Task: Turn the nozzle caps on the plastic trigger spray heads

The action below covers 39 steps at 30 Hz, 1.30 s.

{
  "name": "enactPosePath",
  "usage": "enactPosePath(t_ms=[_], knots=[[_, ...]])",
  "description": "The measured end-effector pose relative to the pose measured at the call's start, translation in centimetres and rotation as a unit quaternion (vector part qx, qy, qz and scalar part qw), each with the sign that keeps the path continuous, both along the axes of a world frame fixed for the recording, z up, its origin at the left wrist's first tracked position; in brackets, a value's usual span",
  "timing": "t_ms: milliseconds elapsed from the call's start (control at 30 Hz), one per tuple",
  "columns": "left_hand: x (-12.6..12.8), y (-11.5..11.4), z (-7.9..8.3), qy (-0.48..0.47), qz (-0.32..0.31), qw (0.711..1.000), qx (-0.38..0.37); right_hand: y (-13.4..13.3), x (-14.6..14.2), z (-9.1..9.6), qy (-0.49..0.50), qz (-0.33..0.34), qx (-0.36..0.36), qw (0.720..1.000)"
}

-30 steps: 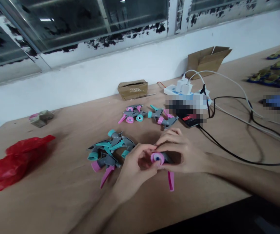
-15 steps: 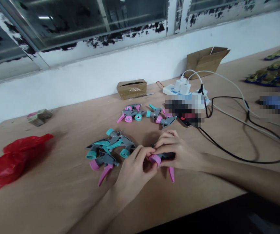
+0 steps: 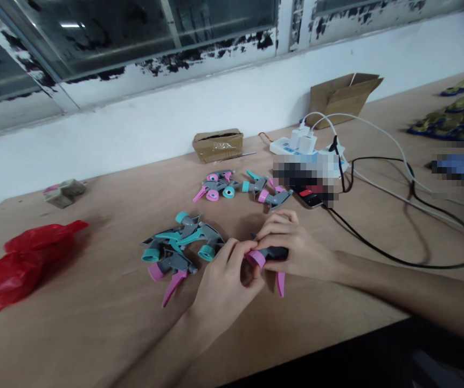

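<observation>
Both hands are closed around one grey trigger sprayer head (image 3: pixel 275 253) with a pink collar and a pink trigger. My left hand (image 3: pixel 226 283) pinches the pink collar (image 3: pixel 255 258) between thumb and fingers. Wrapped over the grey body is my right hand (image 3: pixel 296 245), and the pink trigger (image 3: pixel 281 284) sticks out below it. Part of the body is hidden by the fingers. Left of my hands lies a pile of grey sprayer heads with teal parts (image 3: pixel 183 237), and a pink-collared sprayer head (image 3: pixel 171 267) rests at its near side.
More sprayer heads (image 3: pixel 215 186) lie farther back. A phone (image 3: pixel 310 196), a power strip (image 3: pixel 282 146) and a looping black cable (image 3: pixel 426 266) are at right. Cardboard boxes (image 3: pixel 218 146) stand by the wall. A red plastic bag (image 3: pixel 33 264) lies at left; gold-and-blue pieces (image 3: pixel 450 121) sit far right.
The held sprayer head has turned slightly in my hands, its pink trigger shifting a little left and up. My left fingers have moved slightly on the collar. The piles look unchanged.
</observation>
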<state>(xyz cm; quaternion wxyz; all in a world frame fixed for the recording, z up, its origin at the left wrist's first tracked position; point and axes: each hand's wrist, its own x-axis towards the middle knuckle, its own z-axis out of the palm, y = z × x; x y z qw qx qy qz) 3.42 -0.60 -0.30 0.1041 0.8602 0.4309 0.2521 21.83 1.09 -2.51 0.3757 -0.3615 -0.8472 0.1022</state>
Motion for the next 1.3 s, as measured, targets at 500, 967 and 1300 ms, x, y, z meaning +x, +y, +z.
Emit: enactPosePath(t_ms=[500,967,1300], knots=[[0.0,-0.5,0.1,-0.075,0.010,0.997,-0.025,-0.7,-0.5,0.5,0.029,-0.051,0.008,0.998],[0.3,-1.1,0.8,0.032,0.030,0.984,0.173,-1.7,-1.0,0.7,0.021,-0.119,0.006,0.993],[0.5,-0.8,0.0,0.045,0.060,0.984,0.164,-1.0,-0.9,0.5,0.029,-0.119,-0.014,0.992]])
